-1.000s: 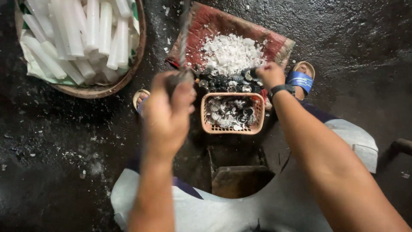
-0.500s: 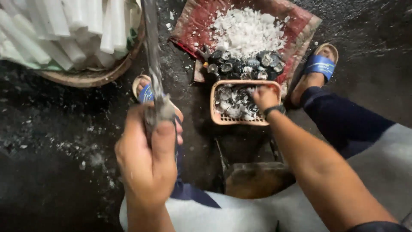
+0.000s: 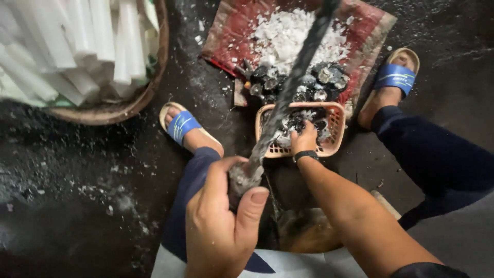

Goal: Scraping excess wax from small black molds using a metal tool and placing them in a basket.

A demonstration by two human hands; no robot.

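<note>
Dark, wet floor [image 3: 67,206] flecked with white chips. Left hand [image 3: 224,226] was raised near the camera, fingers [image 3: 252,206] wrapped tight around the grip of a long dark blade [image 3: 293,85], which slanted up across the view and was blurred. Right hand [image 3: 304,139] sat inside a small orange basket [image 3: 334,121] of dark shells [image 3: 298,121]; whether its fingers gripped a shell could not be told. Beyond the basket, more dark shells and a heap of white fragments [image 3: 288,33] lay on a red mat [image 3: 231,36]. Round woven tray [image 3: 149,87] of white sticks [image 3: 98,31] at upper left. Blue sandals [image 3: 181,125] on both feet.
</note>
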